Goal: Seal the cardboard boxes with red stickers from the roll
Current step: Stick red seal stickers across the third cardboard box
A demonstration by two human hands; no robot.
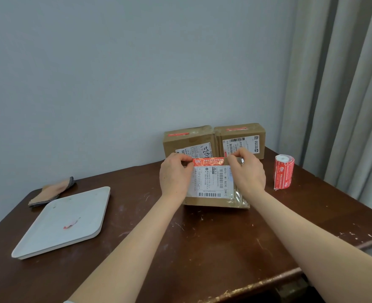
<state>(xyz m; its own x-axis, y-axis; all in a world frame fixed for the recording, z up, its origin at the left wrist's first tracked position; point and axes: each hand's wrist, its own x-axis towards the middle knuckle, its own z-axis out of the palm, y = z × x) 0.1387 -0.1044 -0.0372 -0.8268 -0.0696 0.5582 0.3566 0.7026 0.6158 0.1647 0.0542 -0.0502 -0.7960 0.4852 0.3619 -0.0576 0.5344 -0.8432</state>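
A flat cardboard box [211,201] with a white shipping label lies on the brown table, in the middle. A red sticker [208,161] stretches across its far edge. My left hand [175,176] pinches the sticker's left end and my right hand [247,171] pinches its right end. Behind stand two more cardboard boxes, the left one [188,141] and the right one [240,138], each with a red sticker on top. The roll of red stickers [284,172] stands upright to the right of my right hand.
A white tray [49,232] with a small red scrap on it sits at the left of the table [180,248]. A folded cloth [51,191] lies behind the tray. Grey curtains [344,95] hang at the right, the wall is right behind the boxes.
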